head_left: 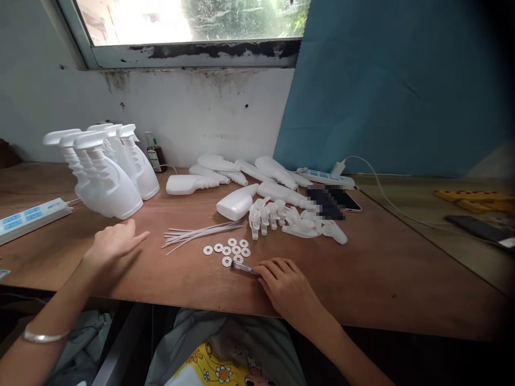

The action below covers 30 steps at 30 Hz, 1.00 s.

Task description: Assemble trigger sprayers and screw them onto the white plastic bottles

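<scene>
My right hand (286, 283) rests on the wooden table (382, 268) near its front edge, fingertips on a small clear tube (243, 267). Just beyond lie several white washers (227, 250) and a bundle of thin white straws (199, 234). My left hand (113, 244) hovers palm down over the table, fingers loosely apart, holding nothing, close to a group of assembled white spray bottles (105, 174). Loose white bottles (237, 205) lie on their sides further back, with a cluster of white trigger heads (281, 217) beside them.
A power strip (28, 217) lies at the left edge, another (325, 177) sits at the back with a cable. A phone (336, 200) lies by the trigger heads. A small dark bottle (155, 154) stands by the wall. A second table (442, 225) at right carries yellow parts (477, 199).
</scene>
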### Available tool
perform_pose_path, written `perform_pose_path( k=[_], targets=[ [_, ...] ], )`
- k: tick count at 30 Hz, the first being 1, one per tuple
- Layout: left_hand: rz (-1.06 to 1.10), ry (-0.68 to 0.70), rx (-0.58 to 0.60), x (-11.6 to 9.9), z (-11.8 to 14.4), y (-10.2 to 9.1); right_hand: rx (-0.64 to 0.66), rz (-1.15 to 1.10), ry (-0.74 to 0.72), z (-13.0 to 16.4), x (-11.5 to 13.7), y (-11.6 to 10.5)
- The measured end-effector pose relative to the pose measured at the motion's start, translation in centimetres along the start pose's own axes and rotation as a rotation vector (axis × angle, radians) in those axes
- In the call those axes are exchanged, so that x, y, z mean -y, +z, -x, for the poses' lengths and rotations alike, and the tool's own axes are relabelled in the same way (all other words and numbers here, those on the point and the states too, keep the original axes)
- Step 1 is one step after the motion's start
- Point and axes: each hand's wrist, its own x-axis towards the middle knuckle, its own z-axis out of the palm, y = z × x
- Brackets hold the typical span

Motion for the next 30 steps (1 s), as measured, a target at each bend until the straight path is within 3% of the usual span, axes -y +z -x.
perform_pose_path(
  k=[3,6,8,13,18,23,30],
  targets=[
    [-0.069,0.115,0.104,-5.1,2.7,0.0,0.081,0.104,0.070,0.2,-1.1,-0.4],
    [0.004,0.294,0.107,-9.1,4.3,1.0,0.085,0.246,0.193,0.4,-2.4,-1.6],
    [0.027,0.384,0.059,-10.4,4.4,2.1,0.054,0.312,0.268,0.3,-3.0,-2.3],
    [-0.026,0.504,-0.005,-10.8,3.6,4.7,-0.008,0.219,0.276,-1.6,-2.4,-2.4],
    [0.045,0.536,-0.038,-10.3,3.3,6.3,0.109,0.245,0.273,-4.4,-1.3,-0.5],
    [0.118,0.538,-0.106,-10.2,3.3,7.4,0.129,0.248,0.306,-5.3,-1.4,0.6],
    [0.431,0.530,-0.113,-10.7,4.0,7.0,-0.044,0.086,0.376,-3.8,-2.4,0.7]
  ],
)
